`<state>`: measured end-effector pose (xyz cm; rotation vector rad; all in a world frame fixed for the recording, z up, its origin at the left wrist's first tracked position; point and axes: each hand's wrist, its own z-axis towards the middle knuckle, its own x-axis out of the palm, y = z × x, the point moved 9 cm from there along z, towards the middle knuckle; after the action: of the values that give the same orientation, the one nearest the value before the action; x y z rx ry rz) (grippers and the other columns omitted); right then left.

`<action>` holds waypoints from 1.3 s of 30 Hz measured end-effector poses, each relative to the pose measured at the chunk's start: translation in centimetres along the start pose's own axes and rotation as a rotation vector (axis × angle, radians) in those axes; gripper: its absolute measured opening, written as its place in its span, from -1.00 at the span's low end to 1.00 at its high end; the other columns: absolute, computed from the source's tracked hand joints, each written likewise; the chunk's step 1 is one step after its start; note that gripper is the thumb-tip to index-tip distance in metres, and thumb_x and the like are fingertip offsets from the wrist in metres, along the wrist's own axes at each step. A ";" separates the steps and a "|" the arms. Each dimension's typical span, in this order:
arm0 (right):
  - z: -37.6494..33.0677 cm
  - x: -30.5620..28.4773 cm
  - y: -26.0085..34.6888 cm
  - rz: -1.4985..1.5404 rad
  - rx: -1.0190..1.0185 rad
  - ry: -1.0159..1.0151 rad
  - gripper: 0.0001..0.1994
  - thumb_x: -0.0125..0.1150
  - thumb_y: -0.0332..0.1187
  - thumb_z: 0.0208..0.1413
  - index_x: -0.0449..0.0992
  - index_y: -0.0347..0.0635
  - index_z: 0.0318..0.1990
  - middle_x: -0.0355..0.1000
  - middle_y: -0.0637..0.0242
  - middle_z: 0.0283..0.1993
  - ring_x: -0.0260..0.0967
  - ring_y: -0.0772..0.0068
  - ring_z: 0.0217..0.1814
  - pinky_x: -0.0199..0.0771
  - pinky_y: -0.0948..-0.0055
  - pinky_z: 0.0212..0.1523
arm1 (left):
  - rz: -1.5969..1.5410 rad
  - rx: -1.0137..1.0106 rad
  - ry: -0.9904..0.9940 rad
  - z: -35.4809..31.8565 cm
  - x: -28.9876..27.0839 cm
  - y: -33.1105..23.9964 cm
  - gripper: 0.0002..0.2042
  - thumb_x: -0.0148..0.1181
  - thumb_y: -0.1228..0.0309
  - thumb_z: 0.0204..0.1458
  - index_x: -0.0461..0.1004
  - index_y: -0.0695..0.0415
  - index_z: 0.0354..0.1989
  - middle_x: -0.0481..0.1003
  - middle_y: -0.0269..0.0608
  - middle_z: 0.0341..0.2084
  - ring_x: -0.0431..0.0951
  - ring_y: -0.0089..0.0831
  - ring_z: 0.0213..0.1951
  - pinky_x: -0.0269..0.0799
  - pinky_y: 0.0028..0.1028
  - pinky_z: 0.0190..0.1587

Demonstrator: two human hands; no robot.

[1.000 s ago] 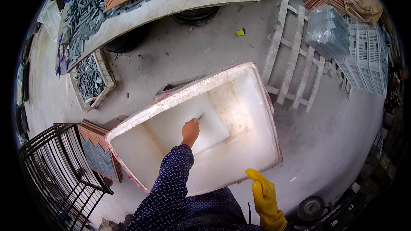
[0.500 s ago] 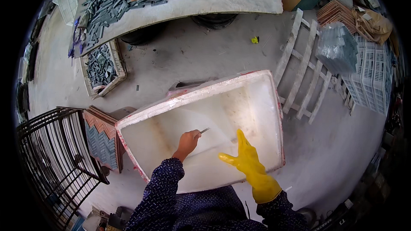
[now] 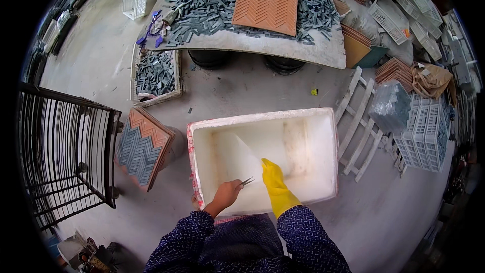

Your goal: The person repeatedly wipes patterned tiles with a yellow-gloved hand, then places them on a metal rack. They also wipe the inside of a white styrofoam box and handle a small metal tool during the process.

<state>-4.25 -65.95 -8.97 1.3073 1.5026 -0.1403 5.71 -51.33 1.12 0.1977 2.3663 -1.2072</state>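
Note:
My bare left hand (image 3: 227,195) is closed around thin metal tweezers (image 3: 247,181), whose tips point up and to the right. Beside it, a yellow rubber glove covers my right hand (image 3: 276,186). Its fingers stretch forward, close together, and nothing shows in them. Both hands are over a white foam box (image 3: 262,116) with reddish marks on its outer side. A faint pale diagonal edge crosses the box's inside; whether it is a clear sheet or light, I cannot tell.
Ahead, a table (image 3: 323,53) bears loose grey tile strips (image 3: 212,0) and an orange herringbone panel (image 3: 265,5). A crate of strips (image 3: 155,73) stands before it. Left are a partly filled herringbone panel (image 3: 144,146) and a metal rack (image 3: 76,156); right, a wooden pallet (image 3: 358,116) and white crates (image 3: 422,134).
The view has shifted, so the box appears straighter and more of the table shows. My right hand has drawn its spread thumb in and come nearer the left, which keeps hold of the tweezers.

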 end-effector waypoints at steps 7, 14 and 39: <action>-6.4 -8.7 4.1 0.422 0.025 -0.152 -0.66 -0.05 -0.39 0.07 0.39 -0.10 0.03 0.43 0.18 -0.15 0.37 0.37 -0.24 0.40 0.42 -0.25 | -0.188 0.105 -0.080 -14.7 -1.9 7.1 -0.84 -0.02 0.36 0.03 0.41 0.19 -0.38 0.43 0.12 -0.51 0.42 0.10 -0.37 0.29 -0.09 -0.30; -17.2 -18.9 21.0 0.516 0.162 -0.099 -0.67 -0.14 -0.41 0.08 0.38 -0.19 0.01 0.40 0.13 -0.23 0.35 0.42 -0.47 0.37 0.59 -0.45 | 0.000 0.038 -0.335 -25.9 -8.2 20.3 -0.79 -0.01 0.33 0.01 0.43 0.24 -0.41 0.43 0.11 -0.49 0.42 0.08 -0.34 0.29 -0.12 -0.28; -2.9 15.6 48.9 0.384 -0.296 0.680 -0.67 -0.12 -0.21 0.15 0.45 -0.22 -0.10 0.44 0.25 -0.24 0.37 0.47 -0.29 0.35 0.59 -0.30 | -0.690 -0.617 -0.760 -40.1 -10.5 34.7 -0.77 -0.06 0.35 0.02 0.45 0.26 -0.43 0.44 0.03 -0.59 0.46 -0.09 -0.49 0.34 -0.27 -0.37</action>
<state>34.12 -35.22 6.04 1.4388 1.6956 0.8175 12.65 2.34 0.96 -1.1403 1.9882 -0.5505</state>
